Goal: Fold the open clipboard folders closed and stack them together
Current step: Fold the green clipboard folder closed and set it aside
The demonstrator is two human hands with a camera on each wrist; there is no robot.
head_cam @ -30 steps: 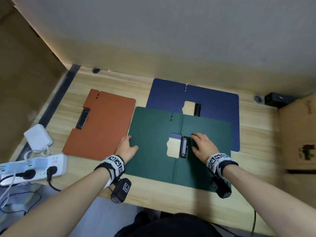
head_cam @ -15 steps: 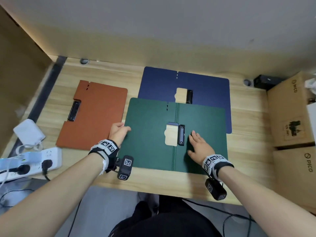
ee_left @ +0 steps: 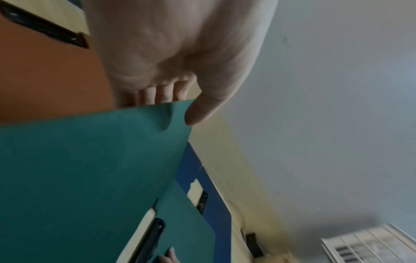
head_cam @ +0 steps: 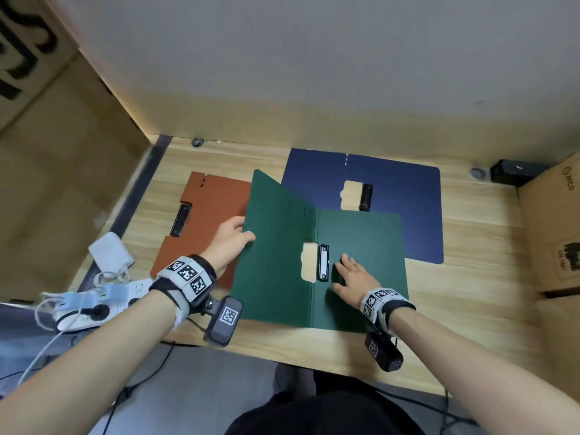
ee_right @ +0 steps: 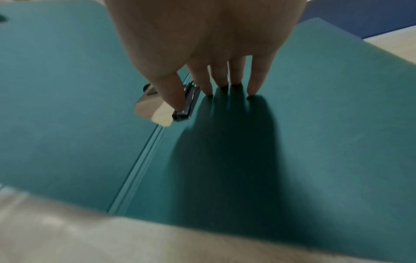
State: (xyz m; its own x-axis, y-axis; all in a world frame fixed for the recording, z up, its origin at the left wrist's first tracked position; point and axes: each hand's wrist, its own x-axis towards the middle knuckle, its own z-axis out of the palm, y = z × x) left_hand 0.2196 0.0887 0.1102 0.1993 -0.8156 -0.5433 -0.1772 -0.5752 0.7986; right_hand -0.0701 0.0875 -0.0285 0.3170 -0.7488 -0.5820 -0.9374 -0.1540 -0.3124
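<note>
A green clipboard folder [head_cam: 361, 246] lies open on the desk, its left cover [head_cam: 276, 246] lifted and tilted up. My left hand [head_cam: 232, 238] pinches that cover's outer edge [ee_left: 175, 106], thumb on top and fingers behind. My right hand [head_cam: 353, 279] presses flat on the right half, fingers straight, beside the black clip [head_cam: 323, 262]; in the right wrist view the fingertips [ee_right: 252, 92] touch the green board. An open blue folder [head_cam: 405, 196] lies behind, partly under the green one. A closed orange folder [head_cam: 204, 227] lies at the left.
A white power strip [head_cam: 94, 302] with plugs and a white adapter [head_cam: 110, 254] sit at the desk's left edge. Cardboard boxes [head_cam: 552, 230] stand at the right, a small black box [head_cam: 514, 172] at the back right. The wall runs close behind the desk.
My left hand has taken hold of the green folder's left cover and raised it off the desk, over the orange folder's edge. My right hand stays pressed beside the clip.
</note>
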